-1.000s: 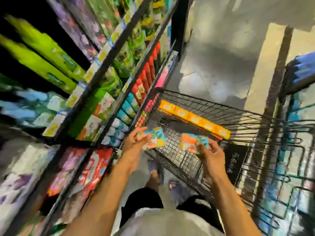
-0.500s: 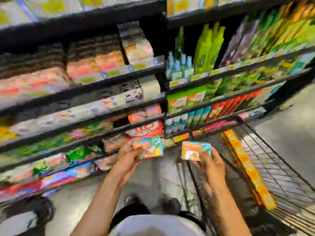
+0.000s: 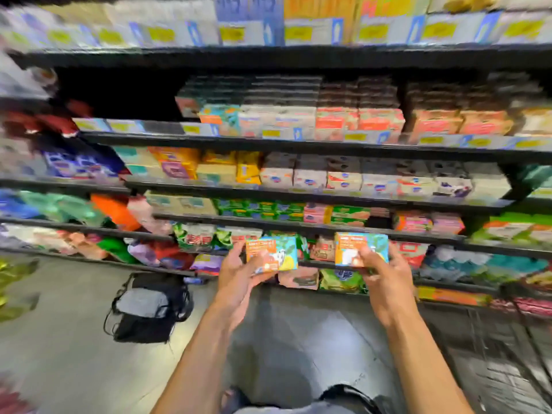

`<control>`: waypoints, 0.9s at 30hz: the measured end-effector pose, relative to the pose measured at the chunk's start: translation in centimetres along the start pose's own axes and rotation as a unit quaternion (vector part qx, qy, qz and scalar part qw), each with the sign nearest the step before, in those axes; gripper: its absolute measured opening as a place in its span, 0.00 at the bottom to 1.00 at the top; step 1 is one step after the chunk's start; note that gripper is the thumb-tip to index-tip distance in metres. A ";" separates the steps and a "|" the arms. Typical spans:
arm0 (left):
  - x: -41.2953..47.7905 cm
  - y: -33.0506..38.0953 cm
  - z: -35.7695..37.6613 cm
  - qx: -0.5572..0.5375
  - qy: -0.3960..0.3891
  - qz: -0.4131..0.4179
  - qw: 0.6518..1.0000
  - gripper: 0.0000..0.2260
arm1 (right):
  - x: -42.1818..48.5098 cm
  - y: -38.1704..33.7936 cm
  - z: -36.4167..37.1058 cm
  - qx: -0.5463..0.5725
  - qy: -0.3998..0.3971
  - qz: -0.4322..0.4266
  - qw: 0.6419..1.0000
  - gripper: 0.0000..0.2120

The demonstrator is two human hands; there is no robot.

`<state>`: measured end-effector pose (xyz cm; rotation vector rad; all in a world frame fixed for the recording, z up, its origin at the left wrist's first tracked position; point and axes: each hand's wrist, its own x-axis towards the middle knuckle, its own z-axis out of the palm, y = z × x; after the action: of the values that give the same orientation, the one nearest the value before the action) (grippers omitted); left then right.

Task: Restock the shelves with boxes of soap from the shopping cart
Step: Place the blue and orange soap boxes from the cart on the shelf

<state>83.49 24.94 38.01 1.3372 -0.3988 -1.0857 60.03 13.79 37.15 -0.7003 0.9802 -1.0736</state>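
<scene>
Near right, the shopping cart (image 3: 493, 354) is only a dark blur at the frame edge; 1 s ago it filled the view w/ both hands over it. The person has turned from cart to shelves. Left hand (image 3: 239, 273) grips one orange-teal soap box (image 3: 273, 253) from below, fingers curled round it. Right hand (image 3: 385, 276) grips a second soap box (image 3: 361, 249), thumb on its face. Both are held up in front of the low shelves (image 3: 298, 144), touching none. Far, left of centre, a similar orange-teal pack (image 3: 219, 118) sits higher up, prob. the target slot. Pick done; placing is next.
</scene>
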 end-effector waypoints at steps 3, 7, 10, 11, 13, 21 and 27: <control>0.8 3.4 -6.9 0.001 0.008 0.000 1.000 0.20 | -1.7 2.5 7.6 0.013 -0.006 -0.009 1.000 0.27; 2.3 7.0 -14.1 -0.019 0.006 0.000 1.000 0.19 | -3.8 5.3 15.2 -0.008 -0.017 -0.030 0.999 0.29; 3.4 9.1 -17.4 -0.046 0.006 0.009 0.999 0.20 | -4.5 6.9 18.8 -0.010 -0.037 -0.024 0.999 0.18; 3.8 9.8 -18.2 -0.055 0.003 0.015 0.998 0.22 | -4.6 7.2 19.8 -0.009 -0.040 -0.022 0.999 0.16; 4.8 10.8 -19.5 -0.068 -0.010 0.019 0.997 0.23 | -4.7 7.4 21.7 -0.018 -0.038 -0.021 0.999 0.15; 11.5 15.9 -21.6 -0.001 -0.031 0.051 0.998 0.18 | -1.0 8.3 27.3 -0.059 -0.022 -0.046 0.997 0.19; 18.1 22.6 -20.5 0.101 -0.063 0.129 0.984 0.18 | 4.0 7.6 30.6 -0.075 -0.062 -0.067 0.993 0.21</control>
<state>117.29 19.10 47.26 1.3526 -0.7721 -0.9339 91.40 13.03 42.20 -0.9555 0.9229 -1.0673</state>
